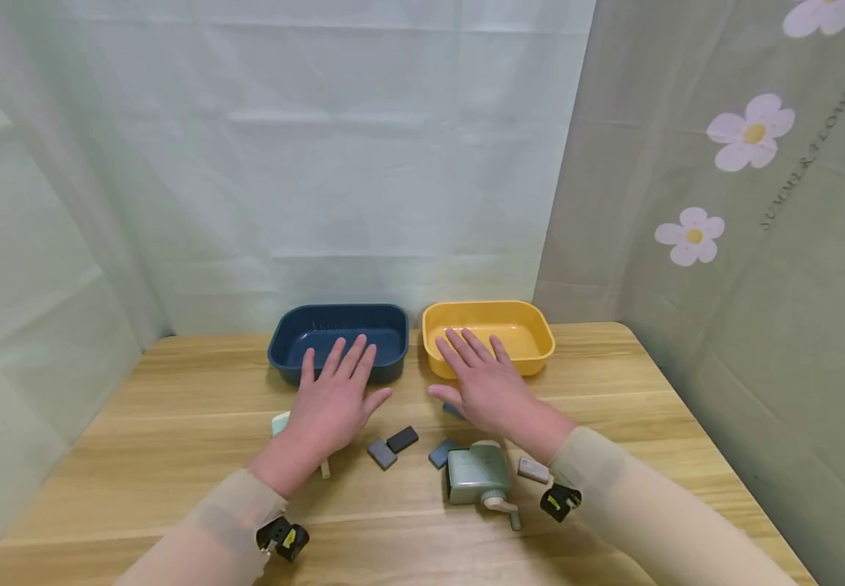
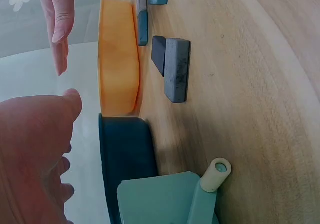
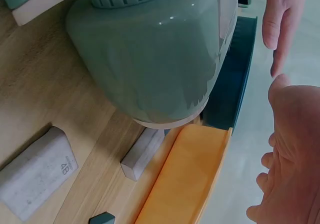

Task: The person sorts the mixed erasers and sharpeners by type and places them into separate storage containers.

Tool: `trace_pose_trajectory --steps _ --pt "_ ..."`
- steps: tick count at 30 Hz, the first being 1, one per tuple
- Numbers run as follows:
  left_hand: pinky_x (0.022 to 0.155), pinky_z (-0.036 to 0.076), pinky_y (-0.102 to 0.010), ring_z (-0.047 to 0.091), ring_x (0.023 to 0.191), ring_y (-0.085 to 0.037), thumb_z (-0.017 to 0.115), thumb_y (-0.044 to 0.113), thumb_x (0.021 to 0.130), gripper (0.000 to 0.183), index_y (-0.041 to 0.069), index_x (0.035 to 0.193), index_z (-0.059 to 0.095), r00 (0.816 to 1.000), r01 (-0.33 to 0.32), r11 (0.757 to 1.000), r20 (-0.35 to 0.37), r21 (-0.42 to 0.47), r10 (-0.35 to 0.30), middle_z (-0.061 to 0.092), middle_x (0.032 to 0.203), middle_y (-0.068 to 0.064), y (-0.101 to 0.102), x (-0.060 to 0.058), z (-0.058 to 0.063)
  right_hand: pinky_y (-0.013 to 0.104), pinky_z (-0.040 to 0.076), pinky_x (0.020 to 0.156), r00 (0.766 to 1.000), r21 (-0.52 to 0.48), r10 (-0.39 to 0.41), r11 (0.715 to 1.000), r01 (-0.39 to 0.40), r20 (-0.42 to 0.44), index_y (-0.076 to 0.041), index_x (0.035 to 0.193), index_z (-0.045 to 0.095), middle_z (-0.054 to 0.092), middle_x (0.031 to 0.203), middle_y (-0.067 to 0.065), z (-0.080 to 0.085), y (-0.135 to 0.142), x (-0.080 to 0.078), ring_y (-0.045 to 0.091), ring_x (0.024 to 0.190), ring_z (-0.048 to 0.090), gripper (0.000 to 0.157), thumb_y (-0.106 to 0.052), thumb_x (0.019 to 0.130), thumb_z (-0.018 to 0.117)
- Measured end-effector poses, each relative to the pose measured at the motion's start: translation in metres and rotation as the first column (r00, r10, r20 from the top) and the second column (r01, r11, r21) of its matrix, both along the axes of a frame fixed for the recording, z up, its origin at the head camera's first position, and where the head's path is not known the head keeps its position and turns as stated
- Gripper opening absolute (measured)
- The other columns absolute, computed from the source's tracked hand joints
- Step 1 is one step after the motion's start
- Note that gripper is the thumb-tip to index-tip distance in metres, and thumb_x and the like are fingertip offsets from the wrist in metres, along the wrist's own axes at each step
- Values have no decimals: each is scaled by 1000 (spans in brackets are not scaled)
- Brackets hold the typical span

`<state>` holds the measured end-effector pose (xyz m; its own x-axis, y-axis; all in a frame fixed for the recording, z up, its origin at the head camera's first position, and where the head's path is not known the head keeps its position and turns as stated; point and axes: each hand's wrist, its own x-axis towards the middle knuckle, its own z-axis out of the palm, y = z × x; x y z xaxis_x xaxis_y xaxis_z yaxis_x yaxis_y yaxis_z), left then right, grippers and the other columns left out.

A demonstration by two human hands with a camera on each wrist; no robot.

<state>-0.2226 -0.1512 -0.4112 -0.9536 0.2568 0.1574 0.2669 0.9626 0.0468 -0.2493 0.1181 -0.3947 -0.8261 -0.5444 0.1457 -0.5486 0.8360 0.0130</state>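
Note:
Both hands hover over the table, palms down with fingers spread and holding nothing. The left hand [image 1: 334,403] overlaps the front of a navy blue bin [image 1: 395,362] in the head view; the right hand [image 1: 484,387] overlaps a yellow bin [image 1: 536,346]. Below the right wrist stands a green crank pencil sharpener [image 1: 477,474], its handle toward the person. A light mint device [image 2: 160,199] with a cream-ended handle lies below the left hand, mostly hidden by it in the head view. Between the hands lie a black eraser [image 1: 402,439] and a grey eraser [image 1: 382,453].
A blue eraser [image 1: 440,452] lies beside the sharpener, with another blue piece [image 1: 453,410] partly under the right hand. A light grey eraser marked 4B [image 3: 37,174] sits near the right sleeve. Pale curtains [image 1: 334,163] enclose the wooden table [image 1: 195,407] behind and at both sides.

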Motion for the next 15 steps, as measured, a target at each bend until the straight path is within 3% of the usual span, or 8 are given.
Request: trace_pose_trajectory --steps 15 --pt "128 6 -77 19 167 -44 54 59 113 81 9 174 34 999 -23 999 33 -28 24 24 182 -14 -9 -1 -6 64 18 132 997 64 30 997 -35 77 -13 177 26 25 182 11 4 -14 -9 33 168 21 83 -64 114 44"
